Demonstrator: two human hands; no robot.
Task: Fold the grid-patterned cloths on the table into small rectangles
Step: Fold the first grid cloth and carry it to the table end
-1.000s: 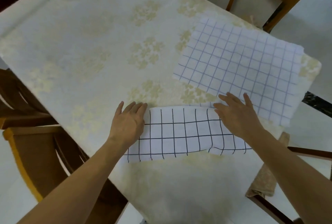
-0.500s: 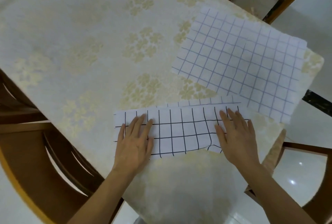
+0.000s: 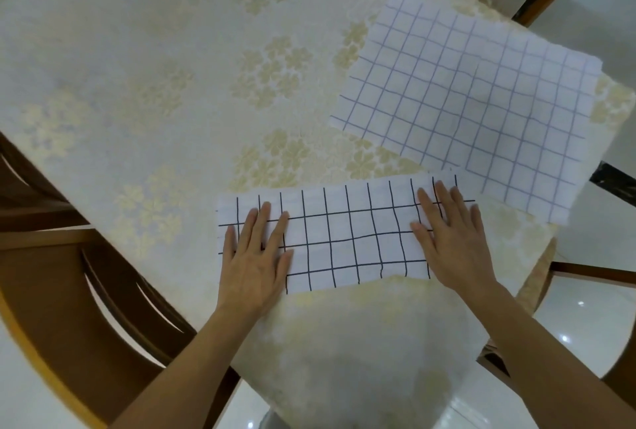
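Pressing the black-grid cloth flat: left hand, right hand.

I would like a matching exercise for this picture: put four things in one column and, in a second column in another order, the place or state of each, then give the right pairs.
Column one:
1. black-grid cloth
2. blue-grid cloth
3. left hand
4. right hand

Column two:
A. flat on the black-grid cloth's left end
B. lies spread out near the table's far right corner
C. folded into a long strip, under both hands
D. flat on the black-grid cloth's right end

Pairs: 1-C, 2-B, 3-A, 4-D
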